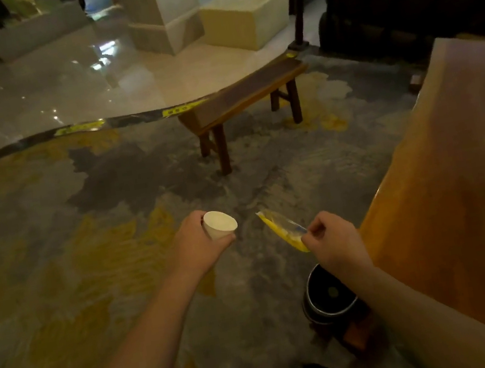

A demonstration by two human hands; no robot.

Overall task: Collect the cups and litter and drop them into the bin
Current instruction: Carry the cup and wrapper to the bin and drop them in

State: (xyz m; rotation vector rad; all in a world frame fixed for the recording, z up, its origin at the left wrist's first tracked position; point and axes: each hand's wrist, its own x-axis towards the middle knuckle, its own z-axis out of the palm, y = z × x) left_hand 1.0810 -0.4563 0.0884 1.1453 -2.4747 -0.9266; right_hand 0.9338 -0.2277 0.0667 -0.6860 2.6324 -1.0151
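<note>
A white paper cup (220, 224) sits gripped in the left hand (197, 246); at its 3 o'clock the right hand (333, 237) pinches a yellow wrapper (282, 228) (print unreadable). The black bin (329, 296) stands at 5 o'clock — beside the wooden table (458, 179).

Unreadable dark marks on yellow floor tape (182, 108).

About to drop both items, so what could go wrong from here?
The wrapper is only pinched by one end in the right hand and hangs beyond the bin, so it may land on the floor. The cup in the left hand is well left of the bin's mouth.
</note>
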